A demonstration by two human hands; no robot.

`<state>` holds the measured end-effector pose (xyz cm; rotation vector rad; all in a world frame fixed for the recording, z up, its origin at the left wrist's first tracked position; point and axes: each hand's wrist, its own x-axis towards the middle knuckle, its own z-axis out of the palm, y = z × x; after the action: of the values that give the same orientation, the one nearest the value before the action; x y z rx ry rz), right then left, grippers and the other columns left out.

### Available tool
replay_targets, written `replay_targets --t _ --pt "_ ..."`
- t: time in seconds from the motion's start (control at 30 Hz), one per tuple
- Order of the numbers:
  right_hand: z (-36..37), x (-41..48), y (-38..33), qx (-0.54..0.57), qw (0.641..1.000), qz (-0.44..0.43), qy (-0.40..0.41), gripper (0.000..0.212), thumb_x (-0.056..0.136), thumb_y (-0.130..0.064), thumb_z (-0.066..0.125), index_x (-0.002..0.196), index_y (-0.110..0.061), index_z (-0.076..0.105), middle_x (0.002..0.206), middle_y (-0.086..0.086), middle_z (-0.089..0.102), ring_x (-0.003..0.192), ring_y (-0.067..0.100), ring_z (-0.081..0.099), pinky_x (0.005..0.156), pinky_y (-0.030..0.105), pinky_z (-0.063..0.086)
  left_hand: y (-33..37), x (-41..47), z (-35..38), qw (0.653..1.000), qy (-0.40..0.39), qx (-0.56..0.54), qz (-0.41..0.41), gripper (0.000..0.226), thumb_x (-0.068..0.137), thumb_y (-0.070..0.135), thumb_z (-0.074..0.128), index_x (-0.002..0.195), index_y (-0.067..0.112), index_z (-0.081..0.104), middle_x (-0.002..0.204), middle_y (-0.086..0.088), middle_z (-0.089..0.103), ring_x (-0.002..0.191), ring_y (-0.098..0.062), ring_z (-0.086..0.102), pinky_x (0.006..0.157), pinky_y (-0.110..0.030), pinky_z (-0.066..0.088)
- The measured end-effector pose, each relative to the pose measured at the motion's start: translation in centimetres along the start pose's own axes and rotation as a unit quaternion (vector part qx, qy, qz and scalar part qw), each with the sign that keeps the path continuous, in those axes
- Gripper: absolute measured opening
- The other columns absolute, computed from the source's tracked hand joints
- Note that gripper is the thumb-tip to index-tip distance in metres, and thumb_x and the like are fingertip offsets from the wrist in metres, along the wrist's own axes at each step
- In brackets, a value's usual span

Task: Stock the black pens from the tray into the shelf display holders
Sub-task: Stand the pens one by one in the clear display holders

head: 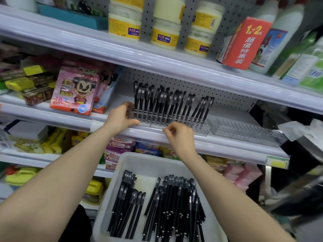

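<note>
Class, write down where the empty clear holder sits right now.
In the head view, the empty holder lies on the middle shelf at the right, just right of the pen-filled holder.

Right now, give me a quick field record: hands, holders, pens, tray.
left hand: grips left end of filled holder, thumb on its front
right hand: fingers curled at the holder's front edge; cannot tell if it holds anything
filled holder: clear, on middle shelf; right-end slots empty
shelved pens: black, standing or leaning in the slots
empty holder: clear, to the right on the same shelf, no pens
tray: white, below the shelf
tray pens: black, many, lying loose
</note>
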<state>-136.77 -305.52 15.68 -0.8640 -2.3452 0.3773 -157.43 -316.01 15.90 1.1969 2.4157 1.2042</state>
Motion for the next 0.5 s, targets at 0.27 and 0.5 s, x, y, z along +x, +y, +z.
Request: replay_targets --t 0.27,0.5 --pt "2.9 -4.8 2.6 -0.236 0.907 0.120 -0.327 0.025 0.088 -0.034 0.065 0.085 -0.010 0.058 0.084 0.007 0.058 0.083 0.028 0.061 0.067 0.032 0.047 -0.1 0.0 0.2 1.000 0.009 -0.002 0.001 0.074 0.072 0.033 0.084 0.134 0.014 0.048 0.122 -0.007 0.063 0.109 -0.025 0.061 0.097 -0.041 0.050" --pt "4.5 -7.4 4.3 -0.249 0.877 0.179 -0.369 0.033 0.086 -0.039 0.069 0.105 -0.012 0.063 0.090 0.004 0.057 0.083 0.023 0.055 0.069 0.031 0.047 -0.3 -0.3 0.3 1.000 0.011 -0.015 0.009 0.079 0.073 0.031 0.084 0.139 0.015 0.044 0.132 -0.008 0.059 0.118 -0.026 0.058 0.102 -0.041 0.048"
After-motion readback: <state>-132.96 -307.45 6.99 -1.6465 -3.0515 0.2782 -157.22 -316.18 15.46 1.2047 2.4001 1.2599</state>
